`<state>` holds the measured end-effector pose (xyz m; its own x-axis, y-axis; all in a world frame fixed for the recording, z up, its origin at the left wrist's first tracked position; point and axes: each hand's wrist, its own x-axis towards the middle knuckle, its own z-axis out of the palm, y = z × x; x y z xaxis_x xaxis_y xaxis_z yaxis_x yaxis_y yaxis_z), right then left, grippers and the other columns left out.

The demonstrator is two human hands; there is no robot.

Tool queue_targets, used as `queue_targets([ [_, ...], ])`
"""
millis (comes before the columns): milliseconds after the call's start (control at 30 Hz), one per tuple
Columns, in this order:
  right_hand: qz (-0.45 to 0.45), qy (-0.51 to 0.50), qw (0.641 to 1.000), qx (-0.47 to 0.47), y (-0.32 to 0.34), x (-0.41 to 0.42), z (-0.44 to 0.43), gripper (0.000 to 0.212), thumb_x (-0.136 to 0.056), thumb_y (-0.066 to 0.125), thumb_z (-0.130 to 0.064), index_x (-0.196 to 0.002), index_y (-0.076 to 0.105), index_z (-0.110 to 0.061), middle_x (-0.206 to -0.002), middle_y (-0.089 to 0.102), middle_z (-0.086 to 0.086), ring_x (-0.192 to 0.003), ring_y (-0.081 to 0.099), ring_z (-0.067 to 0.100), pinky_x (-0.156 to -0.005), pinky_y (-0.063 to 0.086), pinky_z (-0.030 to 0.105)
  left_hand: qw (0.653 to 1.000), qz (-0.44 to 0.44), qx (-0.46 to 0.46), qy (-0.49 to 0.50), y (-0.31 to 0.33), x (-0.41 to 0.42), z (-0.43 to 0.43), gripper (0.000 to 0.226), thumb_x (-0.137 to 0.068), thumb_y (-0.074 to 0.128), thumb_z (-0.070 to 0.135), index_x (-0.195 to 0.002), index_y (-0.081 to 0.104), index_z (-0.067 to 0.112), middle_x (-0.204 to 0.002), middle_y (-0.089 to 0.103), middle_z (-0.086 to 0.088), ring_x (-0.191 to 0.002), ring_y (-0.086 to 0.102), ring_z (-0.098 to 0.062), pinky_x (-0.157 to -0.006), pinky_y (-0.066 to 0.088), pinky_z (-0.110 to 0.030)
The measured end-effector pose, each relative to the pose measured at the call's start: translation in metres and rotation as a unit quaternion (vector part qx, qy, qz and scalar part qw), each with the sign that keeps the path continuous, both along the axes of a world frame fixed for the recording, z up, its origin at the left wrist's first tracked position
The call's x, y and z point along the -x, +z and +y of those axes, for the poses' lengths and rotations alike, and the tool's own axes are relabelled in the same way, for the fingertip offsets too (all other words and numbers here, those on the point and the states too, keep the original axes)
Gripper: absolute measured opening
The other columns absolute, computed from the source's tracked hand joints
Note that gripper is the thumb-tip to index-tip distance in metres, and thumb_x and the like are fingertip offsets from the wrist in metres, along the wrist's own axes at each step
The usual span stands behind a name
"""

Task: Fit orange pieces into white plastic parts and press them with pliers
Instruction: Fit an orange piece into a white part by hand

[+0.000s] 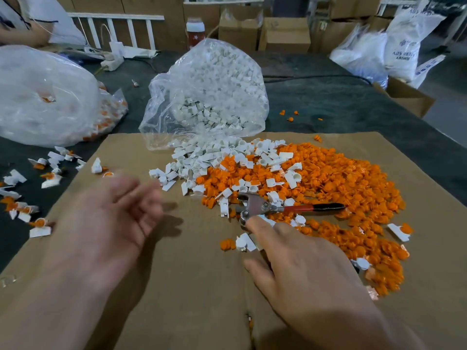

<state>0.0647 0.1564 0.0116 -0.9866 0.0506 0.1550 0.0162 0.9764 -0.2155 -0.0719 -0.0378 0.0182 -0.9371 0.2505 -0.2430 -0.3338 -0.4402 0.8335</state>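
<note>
A wide heap of orange pieces (336, 183) lies on the right of the cardboard sheet (177, 286). White plastic parts (202, 157) spill from an open clear bag (209, 92) onto it. Red-handled pliers (285, 207) lie on the orange heap, jaws pointing left. My right hand (298, 263) lies flat below them, its index fingertip touching the metal jaw end. My left hand (113, 210) hovers blurred over the left of the cardboard, fingers loosely curled, holding nothing. A white part (243, 242) and an orange piece (226, 245) sit by my right index finger.
Assembled white-and-orange parts (38, 198) lie scattered on the dark table at left. A large clear bag (43, 97) stands at the far left. Cardboard boxes (285, 34), a bottle (195, 29) and white sacks (401, 46) stand at the back.
</note>
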Motion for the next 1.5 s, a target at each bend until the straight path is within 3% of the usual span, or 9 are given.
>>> queue_targets([
  [67,-0.003,0.003,1.0,-0.031,-0.001,0.001,0.0,0.048,-0.098,0.03,-0.057,-0.139,0.01,-0.042,-0.112,0.048,-0.008,-0.082,0.056,0.019,-0.059,0.035,0.031,0.953,0.152,0.26,-0.023,-0.009,-0.012,0.015,0.008,-0.093,0.066,0.032,-0.094,0.071,0.026,-0.083,0.075,0.002,-0.058,0.064,-0.005,-0.051,0.048,-0.016],
  [167,-0.014,0.017,0.998,-0.063,-0.002,0.003,-0.001,0.042,-0.1,0.025,-0.055,-0.138,0.022,-0.039,-0.107,0.047,-0.002,-0.08,0.055,0.022,-0.057,0.036,0.031,0.736,0.399,0.527,-0.147,-0.015,-0.038,0.027,0.033,-0.081,0.048,0.067,-0.111,0.054,0.054,-0.096,0.066,0.025,-0.087,0.06,0.003,-0.073,0.045,-0.014],
  [333,-0.044,0.002,0.997,-0.065,0.001,0.005,-0.002,0.029,-0.1,0.028,-0.054,-0.114,0.039,-0.032,-0.094,0.039,-0.005,-0.082,0.055,0.022,-0.055,0.029,0.032,0.61,0.494,0.595,-0.173,-0.017,-0.045,0.038,0.023,-0.09,0.052,0.048,-0.108,0.065,0.04,-0.101,0.057,0.014,-0.096,0.054,-0.01,-0.076,0.048,-0.03],
  [633,-0.02,-0.011,0.999,-0.029,0.001,0.005,-0.001,0.015,-0.103,0.03,-0.037,-0.106,0.043,-0.03,-0.097,0.051,-0.006,-0.082,0.055,0.018,-0.065,0.046,0.033,0.653,0.489,0.559,-0.147,-0.017,-0.045,0.036,0.025,-0.087,0.051,0.046,-0.104,0.068,0.039,-0.093,0.062,0.017,-0.088,0.06,-0.009,-0.069,0.052,-0.033],
  [833,0.006,0.011,0.999,-0.047,-0.003,0.006,-0.006,0.043,-0.098,0.03,-0.055,-0.138,0.024,-0.038,-0.099,0.049,-0.006,-0.081,0.054,0.019,-0.055,0.032,0.029,0.659,0.471,0.56,-0.173,-0.018,-0.044,0.036,0.024,-0.09,0.055,0.046,-0.113,0.062,0.044,-0.102,0.056,0.023,-0.097,0.055,-0.003,-0.079,0.05,-0.03],
  [1167,0.05,-0.018,0.994,0.098,0.002,0.002,-0.002,0.019,-0.092,0.033,-0.049,-0.095,0.046,-0.035,-0.083,0.052,-0.013,-0.07,0.048,0.006,-0.055,0.033,0.019,0.792,0.376,0.458,-0.151,-0.012,-0.044,0.032,0.017,-0.089,0.066,0.038,-0.094,0.066,0.054,-0.097,0.06,0.036,-0.096,0.054,0.014,-0.071,0.037,-0.005],
  [1233,0.04,-0.07,0.945,0.317,0.005,0.005,0.001,0.02,-0.088,0.041,-0.05,-0.091,0.054,-0.036,-0.07,0.06,-0.009,-0.056,0.055,0.004,-0.045,0.039,0.017,0.828,0.368,0.403,-0.13,-0.01,-0.048,0.034,0.022,-0.088,0.066,0.041,-0.099,0.063,0.059,-0.086,0.065,0.034,-0.083,0.059,0.013,-0.065,0.04,-0.006],
  [1367,-0.047,-0.088,0.718,0.689,0.007,0.011,0.007,0.018,-0.092,0.049,-0.029,-0.089,0.067,-0.031,-0.067,0.065,0.011,-0.047,0.059,0.027,-0.047,0.046,0.036,0.881,0.361,0.288,-0.098,-0.009,-0.055,0.035,0.03,-0.07,0.073,0.061,-0.096,0.068,0.049,-0.072,0.067,0.017,-0.062,0.06,0.001,-0.059,0.048,-0.014],
  [1500,-0.104,-0.074,0.59,0.797,0.01,0.013,0.001,0.019,-0.1,0.046,-0.015,-0.108,0.063,-0.016,-0.076,0.067,0.022,-0.05,0.063,0.029,-0.043,0.05,0.031,0.801,0.464,0.37,-0.082,-0.008,-0.063,0.04,0.025,-0.07,0.061,0.057,-0.093,0.06,0.046,-0.083,0.065,0.022,-0.074,0.062,0.001,-0.063,0.043,-0.005],
])
